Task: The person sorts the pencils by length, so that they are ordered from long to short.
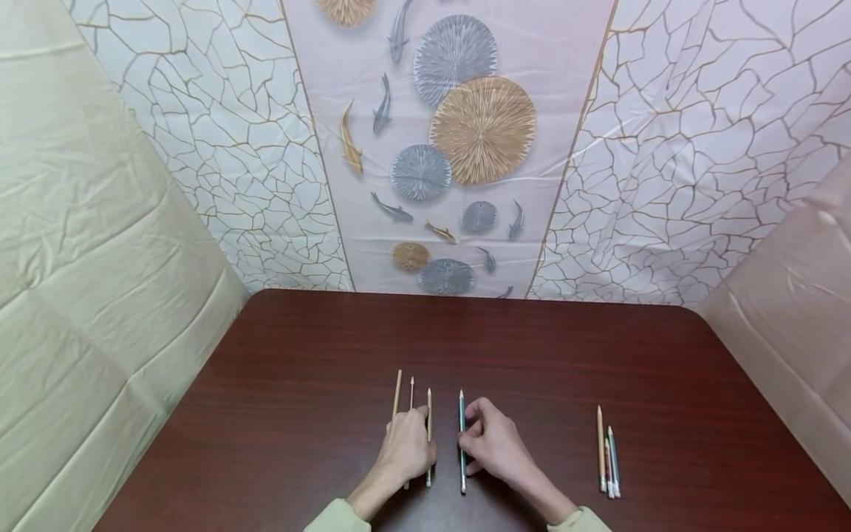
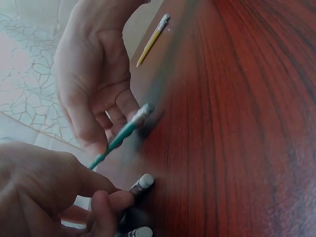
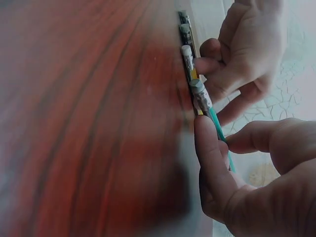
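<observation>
My right hand [image 1: 495,442] pinches a teal green pencil [image 1: 462,417] between thumb and finger, its tip pointing away from me and its eraser toward me. In the right wrist view the green pencil [image 3: 215,119] is tilted, its eraser end past the fingers of the right hand [image 3: 266,173]. My left hand [image 1: 407,447] grips a yellow pencil [image 1: 429,414] to the left of the green one. Beneath that hand lie a pink pencil [image 1: 411,391] and a light wooden one [image 1: 397,388], both partly hidden.
Several more pencils [image 1: 601,443] lie close together at the right on the dark red-brown table [image 1: 319,355]. Behind the table hangs a patterned cloth [image 1: 425,222], with pale cloth [image 1: 100,295] along the sides.
</observation>
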Demonstrator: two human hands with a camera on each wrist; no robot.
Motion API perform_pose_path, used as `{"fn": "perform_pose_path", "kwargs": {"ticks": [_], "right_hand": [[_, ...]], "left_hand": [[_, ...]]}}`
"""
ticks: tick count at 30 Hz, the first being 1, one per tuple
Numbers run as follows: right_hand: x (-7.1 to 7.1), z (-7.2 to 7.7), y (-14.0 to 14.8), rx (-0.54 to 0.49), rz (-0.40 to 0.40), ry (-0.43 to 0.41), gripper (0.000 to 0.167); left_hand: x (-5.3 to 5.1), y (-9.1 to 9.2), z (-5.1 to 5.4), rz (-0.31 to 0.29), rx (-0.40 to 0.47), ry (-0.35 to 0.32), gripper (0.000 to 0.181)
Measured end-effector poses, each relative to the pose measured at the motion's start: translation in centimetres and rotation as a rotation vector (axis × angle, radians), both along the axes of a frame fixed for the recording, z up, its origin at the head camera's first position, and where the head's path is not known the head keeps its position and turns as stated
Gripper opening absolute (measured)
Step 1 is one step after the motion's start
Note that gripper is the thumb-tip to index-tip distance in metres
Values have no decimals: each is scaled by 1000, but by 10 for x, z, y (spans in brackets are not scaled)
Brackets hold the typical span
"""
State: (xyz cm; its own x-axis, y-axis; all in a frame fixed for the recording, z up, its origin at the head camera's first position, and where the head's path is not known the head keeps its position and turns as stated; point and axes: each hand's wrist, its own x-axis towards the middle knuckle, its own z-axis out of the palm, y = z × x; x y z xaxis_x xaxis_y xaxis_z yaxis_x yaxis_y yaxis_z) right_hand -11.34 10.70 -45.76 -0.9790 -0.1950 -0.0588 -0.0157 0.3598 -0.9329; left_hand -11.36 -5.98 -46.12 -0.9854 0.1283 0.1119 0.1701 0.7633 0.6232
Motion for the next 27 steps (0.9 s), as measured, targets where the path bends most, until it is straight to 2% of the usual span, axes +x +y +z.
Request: {"fn": "perform_pose_path", "kwargs": {"ticks": [8,21,27], "right_hand": [[-4,-2,-14,3,21,5,33],[-8,-3,-24,97,-5,36,29],[-10,-4,-26,133,5,49,28]], "left_hand": [[-1,-1,1,-2,-12,-2,23],[-1,-2,0,-25,-17,-13,22],[-1,-3,1,-34,-28,4,23]]}}
